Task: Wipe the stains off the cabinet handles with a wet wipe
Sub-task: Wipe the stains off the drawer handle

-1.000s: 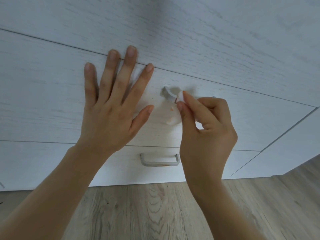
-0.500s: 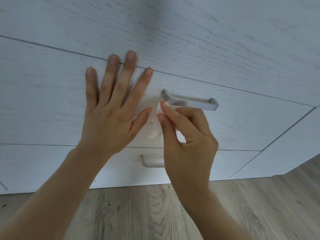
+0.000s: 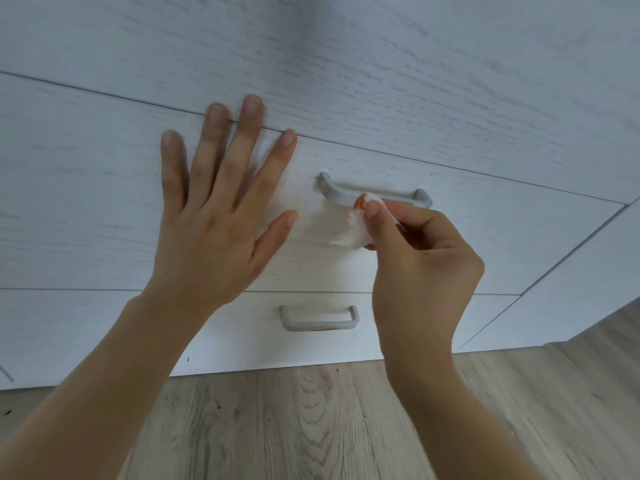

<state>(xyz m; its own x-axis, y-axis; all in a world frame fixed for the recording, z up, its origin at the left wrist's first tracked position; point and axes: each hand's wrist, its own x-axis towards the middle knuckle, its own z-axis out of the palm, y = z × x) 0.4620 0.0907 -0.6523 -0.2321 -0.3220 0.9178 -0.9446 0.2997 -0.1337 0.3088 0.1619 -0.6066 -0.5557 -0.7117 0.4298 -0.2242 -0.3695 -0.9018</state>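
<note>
Head view, wet wipe (image 3: pixel 349 233) in right hand (image 3: pixel 420 268), on handle (image 3: pixel 375 194)

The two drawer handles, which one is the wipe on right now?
The upper handle: the right hand presses the wet wipe against it. The lower handle is untouched.

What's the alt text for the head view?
Right hand pinches a stained wet wipe against the upper drawer handle; left hand presses flat on the drawer front. A lower handle sits below.
</note>
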